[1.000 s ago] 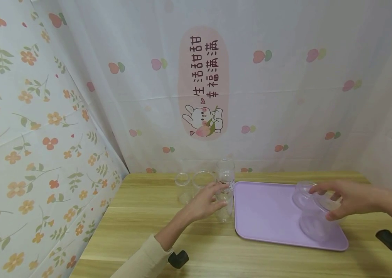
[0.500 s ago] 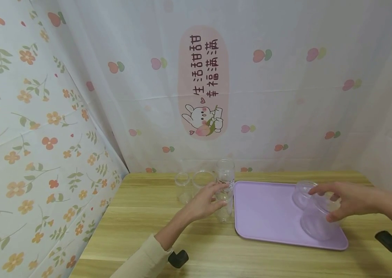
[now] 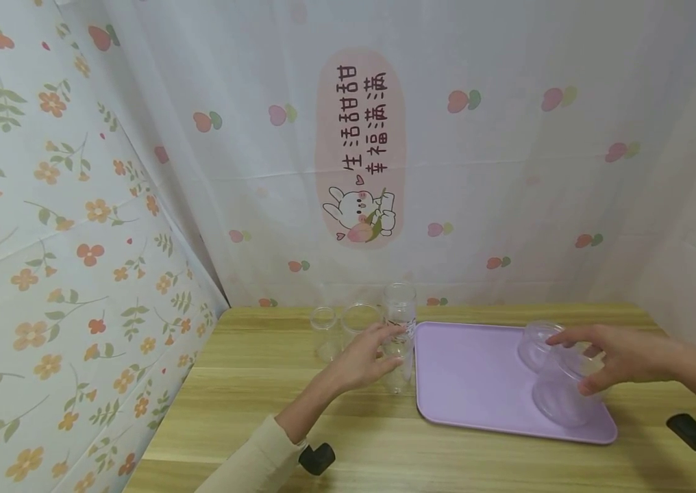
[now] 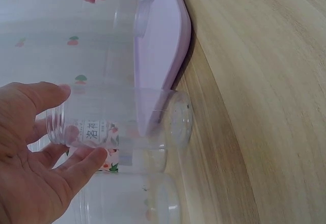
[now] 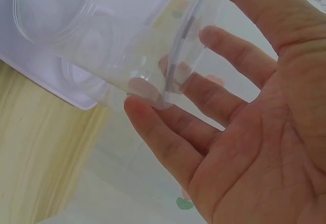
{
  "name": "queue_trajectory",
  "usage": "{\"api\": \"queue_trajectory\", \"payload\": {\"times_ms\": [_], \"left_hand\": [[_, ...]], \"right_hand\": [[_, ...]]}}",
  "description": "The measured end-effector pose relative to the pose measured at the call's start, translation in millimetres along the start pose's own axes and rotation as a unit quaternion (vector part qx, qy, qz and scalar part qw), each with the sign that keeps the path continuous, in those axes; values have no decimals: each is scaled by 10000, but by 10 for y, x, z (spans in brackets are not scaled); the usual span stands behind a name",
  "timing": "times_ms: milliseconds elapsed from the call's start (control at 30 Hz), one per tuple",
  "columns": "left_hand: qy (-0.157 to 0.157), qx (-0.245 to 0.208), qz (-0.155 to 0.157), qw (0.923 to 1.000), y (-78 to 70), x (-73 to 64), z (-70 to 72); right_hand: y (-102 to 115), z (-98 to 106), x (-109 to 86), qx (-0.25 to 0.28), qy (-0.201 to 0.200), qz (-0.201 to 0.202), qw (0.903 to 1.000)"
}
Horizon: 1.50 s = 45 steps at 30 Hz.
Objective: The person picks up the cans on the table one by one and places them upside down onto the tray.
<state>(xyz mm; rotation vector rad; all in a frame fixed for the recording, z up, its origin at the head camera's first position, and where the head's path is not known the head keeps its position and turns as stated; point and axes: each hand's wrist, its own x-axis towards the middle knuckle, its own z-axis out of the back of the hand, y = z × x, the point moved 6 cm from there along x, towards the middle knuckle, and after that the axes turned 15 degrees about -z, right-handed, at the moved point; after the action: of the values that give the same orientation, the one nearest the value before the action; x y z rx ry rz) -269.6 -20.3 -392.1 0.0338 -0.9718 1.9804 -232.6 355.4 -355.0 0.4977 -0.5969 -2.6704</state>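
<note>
Gripping a clear front jar (image 3: 560,404) by the rim with the right hand (image 3: 631,352), lower right of the frame, over the near right end of the lilac tray (image 3: 465,370); cannot tell, through such clear walls, about contact underneath. Grasping a tall jar (image 4: 122,117) near its mouth with the left hand (image 3: 357,363), lower centre, just beside the tray's left edge. Showing almost no change from a second ago, in hands or jars; probably means a steadying pause, with neither grasp released. Counting outward: on the tray, two jars, including a back jar (image 3: 531,350); left of the tray, seemingly four, namely the tall jar, a printed jar (image 3: 399,311) behind, a broad jar (image 3: 360,318) and a narrow jar (image 3: 325,335); beneath everything, one wooden table (image 3: 231,411); at far left, one floral cloth (image 3: 64,274).
</note>
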Motion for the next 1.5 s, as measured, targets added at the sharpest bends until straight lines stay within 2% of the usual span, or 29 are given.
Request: {"api": "queue_trajectory", "payload": {"times_ms": [400, 600, 767, 1133, 1300, 1500], "left_hand": [[228, 402, -179, 9988, -24, 44, 15], [437, 841, -419, 9946, -50, 85, 39], [581, 828, -274, 9945, -47, 112, 51], [893, 1180, 40, 9890, -46, 166, 52], [880, 1164, 51, 9893, -54, 177, 59], [807, 1077, 26, 9909, -52, 158, 77]], "right_hand": [[9, -27, -15, 32, -101, 236, 9997], [-26, -43, 1, 386, 99, -54, 9992], [-48, -47, 7, 442, 130, -32, 9989], [-5, -46, -1, 459, 240, 104, 9986], [25, -30, -16, 526, 415, 22, 9978], [53, -14, -15, 383, 424, -89, 9983]]}}
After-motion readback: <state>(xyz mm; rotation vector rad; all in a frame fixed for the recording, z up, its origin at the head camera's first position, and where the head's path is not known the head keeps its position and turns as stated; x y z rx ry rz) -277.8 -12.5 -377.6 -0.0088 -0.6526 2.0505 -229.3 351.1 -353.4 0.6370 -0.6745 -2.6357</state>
